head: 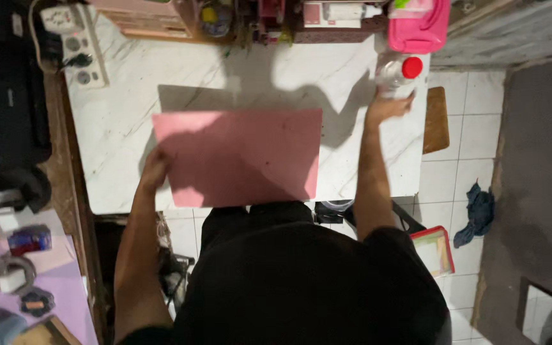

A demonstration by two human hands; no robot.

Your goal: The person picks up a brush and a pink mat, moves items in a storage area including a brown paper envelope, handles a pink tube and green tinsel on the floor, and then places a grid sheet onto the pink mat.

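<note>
A large pink sheet of paper [241, 156] lies across the white marble-patterned table [113, 128]. My left hand [154, 169] grips its left edge. My right hand [388, 105] reaches to the table's far right, touching the base of a clear plastic bottle with a red cap [398, 73]. Whether its fingers wrap the bottle I cannot tell. My dark clothing fills the bottom of the head view.
A pink plastic box [420, 25] and several small items line the back edge. A white power strip [78, 48] sits at the back left. A purple-topped surface with tape rolls [11, 271] is at left. On the tiled floor lie a blue cloth [477, 214] and a red-edged tray [434, 249].
</note>
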